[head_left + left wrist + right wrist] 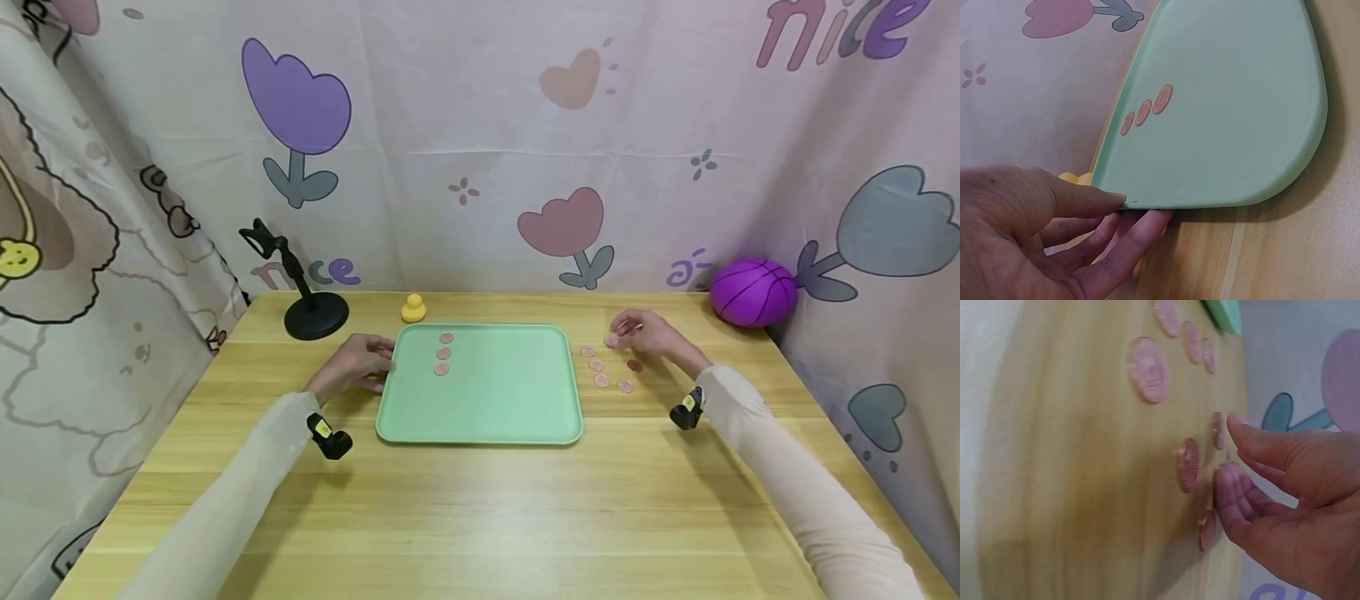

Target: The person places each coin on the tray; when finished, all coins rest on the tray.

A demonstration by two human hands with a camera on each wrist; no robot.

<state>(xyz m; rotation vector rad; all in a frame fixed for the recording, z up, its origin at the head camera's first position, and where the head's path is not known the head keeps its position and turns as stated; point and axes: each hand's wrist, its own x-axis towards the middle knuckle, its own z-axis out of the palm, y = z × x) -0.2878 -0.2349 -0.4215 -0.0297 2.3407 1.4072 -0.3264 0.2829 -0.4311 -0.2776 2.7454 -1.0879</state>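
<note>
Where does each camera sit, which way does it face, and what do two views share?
Head: worn on the head, facing forward and down over the wooden table; both sleeves, left hand and right hand show.
Left wrist: worn there, facing the green tray; the left hand shows, pinching its rim.
Right wrist: worn there, facing copper-coloured coins on the table; the right hand shows near them.
Shared: head and left wrist both show three coins on the tray.

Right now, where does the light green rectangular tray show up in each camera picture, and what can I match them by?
Head: the light green rectangular tray lies just below centre.
Left wrist: the tray spans upper middle and right, cut off on top.
Right wrist: only a tray corner, at the top edge, right of centre.
Shared landmark: the pink tulip print.
</note>
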